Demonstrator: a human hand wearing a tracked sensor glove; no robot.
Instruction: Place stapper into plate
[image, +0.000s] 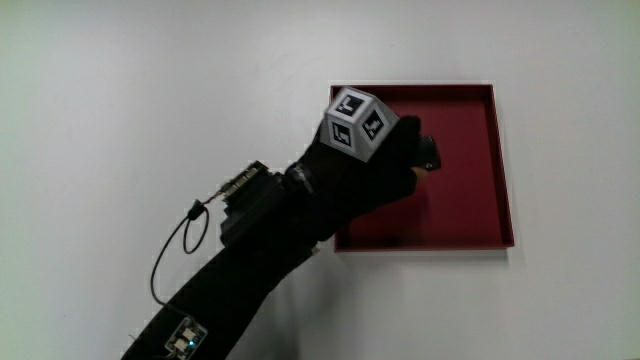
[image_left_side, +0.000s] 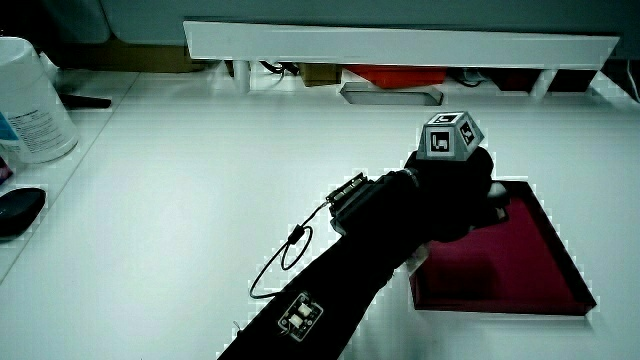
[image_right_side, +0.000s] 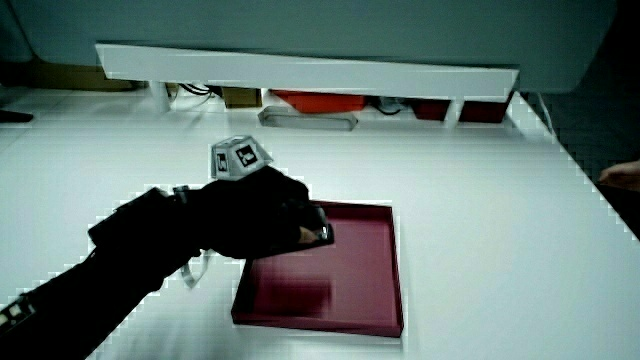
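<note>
This looks like a lab or test room set up for recording, not a home. The surface (image_left_side: 200, 200) is a broad, plain white worktop with very little on it. A low white partition (image_left_side: 400, 45) runs along its edge farthest from the person, with cables and boxes showing in the gap under it in both side views. A white tub of wipes (image_left_side: 30, 100) and a dark computer mouse (image_left_side: 18, 212) sit at the edge of the surface in a side view. The patterned tracking cube (image: 356, 122) and a looped wire (image: 178, 250) with small electronics on the forearm also point to an instrumented workspace.
</note>
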